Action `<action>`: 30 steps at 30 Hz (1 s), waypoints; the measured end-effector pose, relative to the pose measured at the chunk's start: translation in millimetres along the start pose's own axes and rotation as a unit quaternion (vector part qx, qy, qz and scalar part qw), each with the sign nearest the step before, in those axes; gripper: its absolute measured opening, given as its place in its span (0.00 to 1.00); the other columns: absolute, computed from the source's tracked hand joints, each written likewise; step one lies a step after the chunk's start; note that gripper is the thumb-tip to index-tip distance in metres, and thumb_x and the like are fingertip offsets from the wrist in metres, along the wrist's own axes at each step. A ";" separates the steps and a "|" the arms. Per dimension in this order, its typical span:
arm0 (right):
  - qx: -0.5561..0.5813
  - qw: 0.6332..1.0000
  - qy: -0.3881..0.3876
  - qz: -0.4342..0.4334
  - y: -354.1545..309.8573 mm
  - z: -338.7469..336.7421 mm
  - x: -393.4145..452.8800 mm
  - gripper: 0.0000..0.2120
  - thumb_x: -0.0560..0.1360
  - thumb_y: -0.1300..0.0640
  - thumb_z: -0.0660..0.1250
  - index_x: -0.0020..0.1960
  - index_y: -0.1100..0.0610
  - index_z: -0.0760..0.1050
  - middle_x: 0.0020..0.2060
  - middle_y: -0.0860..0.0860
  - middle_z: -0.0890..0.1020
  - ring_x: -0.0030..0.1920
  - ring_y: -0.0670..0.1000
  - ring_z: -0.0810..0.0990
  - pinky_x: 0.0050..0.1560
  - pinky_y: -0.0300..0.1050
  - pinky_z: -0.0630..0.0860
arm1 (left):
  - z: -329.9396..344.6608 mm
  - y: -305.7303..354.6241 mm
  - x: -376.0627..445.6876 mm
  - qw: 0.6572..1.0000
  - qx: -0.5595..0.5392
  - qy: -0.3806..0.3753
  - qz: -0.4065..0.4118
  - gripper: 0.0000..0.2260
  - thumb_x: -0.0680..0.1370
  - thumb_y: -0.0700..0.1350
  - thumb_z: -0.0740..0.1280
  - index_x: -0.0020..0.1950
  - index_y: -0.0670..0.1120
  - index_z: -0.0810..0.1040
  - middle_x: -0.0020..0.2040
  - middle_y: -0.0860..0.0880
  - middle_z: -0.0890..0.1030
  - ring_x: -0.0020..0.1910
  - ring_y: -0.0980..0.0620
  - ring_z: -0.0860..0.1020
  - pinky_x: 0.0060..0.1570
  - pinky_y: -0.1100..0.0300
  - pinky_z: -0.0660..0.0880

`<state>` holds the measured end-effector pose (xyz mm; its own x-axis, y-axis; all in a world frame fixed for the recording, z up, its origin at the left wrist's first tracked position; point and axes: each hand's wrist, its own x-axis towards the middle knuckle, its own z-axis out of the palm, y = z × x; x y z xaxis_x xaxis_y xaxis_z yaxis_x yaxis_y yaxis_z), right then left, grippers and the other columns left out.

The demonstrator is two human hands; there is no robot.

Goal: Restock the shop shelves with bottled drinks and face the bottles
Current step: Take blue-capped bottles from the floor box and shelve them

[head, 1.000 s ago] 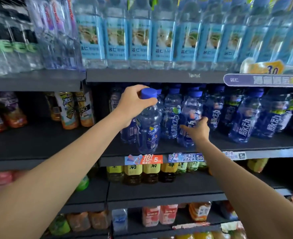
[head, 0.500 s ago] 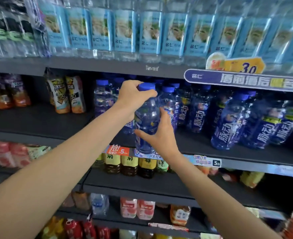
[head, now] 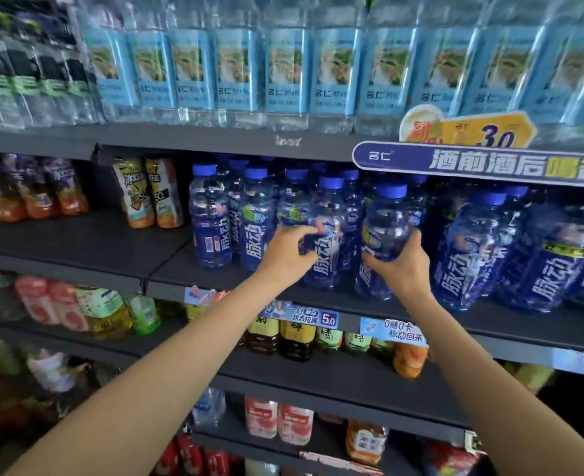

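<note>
Several blue-capped bottles with dark blue labels stand on the middle shelf (head: 318, 304). My left hand (head: 289, 254) grips one of them, a blue bottle (head: 328, 235), around its middle at the shelf front. Just to the right, my right hand (head: 400, 266) holds a second blue bottle (head: 385, 228) around its lower body. Both bottles are upright, side by side, with caps showing. More of the same bottles (head: 215, 221) stand to the left, and others (head: 472, 249) to the right.
The top shelf carries a row of light-blue-labelled water bottles (head: 283, 70). A price sign (head: 482, 164) hangs from that shelf's edge at right. Orange drink pouches (head: 146, 194) stand left of the blue bottles, with bare shelf in front. Lower shelves hold tea and juice bottles (head: 294, 338).
My left hand dropped from the bottle's cap to its middle. My right hand moved right onto a neighbouring bottle. The view shifted left and closer.
</note>
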<state>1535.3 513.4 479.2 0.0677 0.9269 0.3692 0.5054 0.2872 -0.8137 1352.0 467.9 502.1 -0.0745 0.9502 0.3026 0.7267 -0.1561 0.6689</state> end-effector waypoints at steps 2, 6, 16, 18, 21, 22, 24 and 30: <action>-0.012 0.999 -0.026 0.046 5.0 -0.7 18.3 0.41 0.70 0.52 0.73 0.73 0.62 0.54 0.64 0.59 0.72 0.63 0.59 0.72 0.57 0.49 0.71 | 9.8 -5.7 0.1 0.997 0.029 -0.065 -0.013 0.20 0.77 0.41 0.64 0.68 0.52 0.68 0.67 0.46 0.66 0.66 0.47 0.67 0.61 0.59 0.64; -0.166 0.981 -0.074 0.062 19.5 -1.4 37.6 0.33 0.73 0.51 0.70 0.71 0.62 0.61 0.62 0.63 0.72 0.62 0.60 0.72 0.52 0.48 0.71 | 19.4 -9.3 5.0 0.999 0.010 -0.049 -0.011 0.18 0.76 0.39 0.65 0.63 0.53 0.69 0.63 0.45 0.70 0.53 0.45 0.77 0.57 0.51 0.73; 0.004 0.988 0.137 -0.071 -17.9 40.2 -23.5 0.14 0.73 0.70 0.61 0.59 0.67 0.66 0.58 0.59 0.68 0.44 0.42 0.73 0.38 0.34 0.67 | 6.0 -37.8 -4.8 0.999 -0.028 0.018 0.021 0.17 0.76 0.38 0.63 0.64 0.48 0.71 0.62 0.47 0.71 0.57 0.51 0.75 0.58 0.57 0.72; 0.020 0.983 0.105 -0.149 -41.4 62.0 -36.2 0.13 0.73 0.70 0.60 0.57 0.66 0.66 0.56 0.58 0.69 0.42 0.35 0.71 0.37 0.31 0.67 | -9.2 -60.4 -23.0 0.997 -0.047 0.068 0.004 0.16 0.76 0.36 0.63 0.62 0.46 0.72 0.58 0.48 0.72 0.53 0.53 0.76 0.55 0.59 0.71; 0.003 0.967 0.022 -0.255 -82.0 108.6 -59.9 0.14 0.73 0.70 0.61 0.58 0.65 0.68 0.53 0.57 0.69 0.37 0.43 0.68 0.38 0.40 0.70 | -41.6 -113.1 -62.1 0.991 -0.064 0.108 -0.053 0.14 0.74 0.34 0.64 0.60 0.41 0.73 0.50 0.50 0.73 0.47 0.55 0.74 0.50 0.64 0.70; -0.010 0.957 -0.012 -0.288 -93.9 128.2 -67.6 0.14 0.72 0.70 0.61 0.57 0.65 0.68 0.52 0.58 0.70 0.37 0.43 0.68 0.39 0.43 0.71 | -54.7 -133.8 -77.3 0.988 -0.065 0.119 -0.074 0.14 0.74 0.33 0.64 0.59 0.40 0.74 0.48 0.50 0.74 0.46 0.54 0.75 0.49 0.64 0.70; -0.050 0.938 -0.088 -0.333 -118.0 173.6 -84.9 0.12 0.72 0.67 0.61 0.55 0.64 0.71 0.52 0.59 0.72 0.41 0.53 0.74 0.42 0.52 0.74 | -84.7 -180.6 -111.0 0.982 -0.055 0.123 -0.132 0.13 0.75 0.34 0.63 0.59 0.40 0.73 0.45 0.50 0.76 0.46 0.51 0.76 0.48 0.62 0.71; -0.233 0.807 -0.424 -0.338 -196.2 348.1 -176.0 0.11 0.76 0.58 0.62 0.56 0.61 0.72 0.50 0.59 0.79 0.51 0.60 0.77 0.47 0.50 0.73 | -180.6 -333.2 -261.7 0.932 0.015 -0.009 -0.362 0.10 0.77 0.41 0.63 0.57 0.42 0.76 0.55 0.42 0.79 0.56 0.45 0.76 0.54 0.58 0.71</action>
<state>1124.8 378.0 417.6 -0.8728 0.4848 0.0569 0.4621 0.8582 -0.2235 1006.0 222.5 322.7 -0.5410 0.8084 -0.2319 0.5097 0.5345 0.6742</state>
